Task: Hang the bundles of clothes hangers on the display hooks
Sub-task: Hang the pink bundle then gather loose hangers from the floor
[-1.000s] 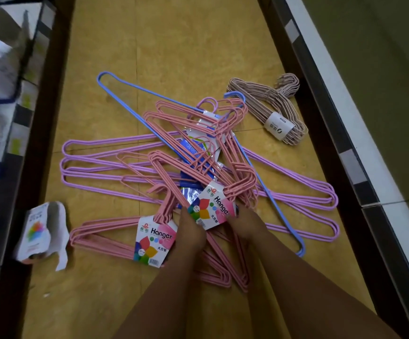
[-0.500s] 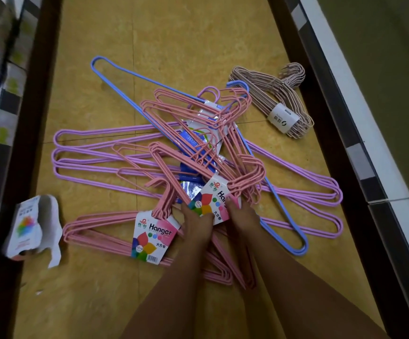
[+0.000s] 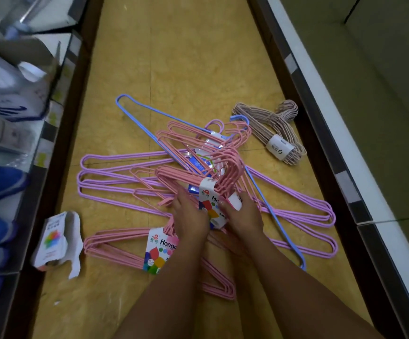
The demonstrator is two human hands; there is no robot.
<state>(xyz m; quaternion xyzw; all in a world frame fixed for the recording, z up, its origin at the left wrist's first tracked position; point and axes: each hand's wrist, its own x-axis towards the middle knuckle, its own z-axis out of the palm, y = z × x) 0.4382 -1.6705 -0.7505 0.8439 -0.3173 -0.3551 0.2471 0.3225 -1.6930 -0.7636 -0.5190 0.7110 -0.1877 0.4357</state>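
Observation:
A heap of hanger bundles lies on the yellow floor. My left hand [image 3: 190, 216] and my right hand [image 3: 241, 216] both grip a pink hanger bundle [image 3: 230, 167] at its white "Hanger" label [image 3: 209, 201], its hooks raised off the heap. A second pink bundle [image 3: 115, 248] with the same kind of label lies flat under my left forearm. Lilac hangers [image 3: 115, 177] spread wide underneath, and a blue hanger [image 3: 149, 111] crosses them. A beige bundle [image 3: 269, 128] with a white band lies apart at the right. No display hooks are in view.
A torn paper label sleeve [image 3: 54, 243] lies on the floor at the left. Shelving with packaged goods [image 3: 7, 99] lines the left side, and a shelf edge [image 3: 340, 152] runs along the right. The aisle floor [image 3: 186, 57] stretches ahead beyond the heap.
Both hands have closed tighter on the labelled pink bundle and lifted it, so its label stands more upright and its hooks have risen from the pile. The camera has also shifted.

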